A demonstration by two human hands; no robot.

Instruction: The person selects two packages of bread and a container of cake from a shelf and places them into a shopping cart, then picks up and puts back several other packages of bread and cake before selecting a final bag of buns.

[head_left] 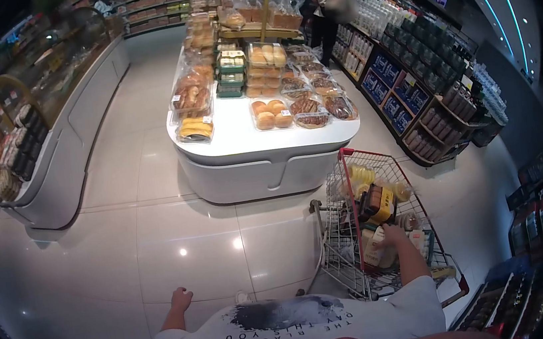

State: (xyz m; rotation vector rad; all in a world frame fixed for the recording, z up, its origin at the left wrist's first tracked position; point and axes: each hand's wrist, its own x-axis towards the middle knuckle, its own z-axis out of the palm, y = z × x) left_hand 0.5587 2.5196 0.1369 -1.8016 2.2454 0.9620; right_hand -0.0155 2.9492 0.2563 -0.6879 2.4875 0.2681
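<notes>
My right hand (394, 234) reaches into a wire shopping cart (432, 218) with red trim. Its fingers curl down at the top of a pale package (373, 249), and their tips are partly hidden. Near that hand lie a yellow-and-black pack (379, 201), a bunch of bananas (360, 175) and a white-labelled carton (417, 240). Low on the left, away from the cart, my left hand (181, 298) hangs over the floor. Its fingers are loosely curled, with nothing seen in them.
Ahead stands a white display island (252, 172) with packed bread rolls (272, 113) and pastries. Another counter (76, 158) runs along the left. Shelves of bottles and boxes (390, 82) line the right, where a person (330, 9) stands. Pale tiled floor (186, 239) surrounds the island.
</notes>
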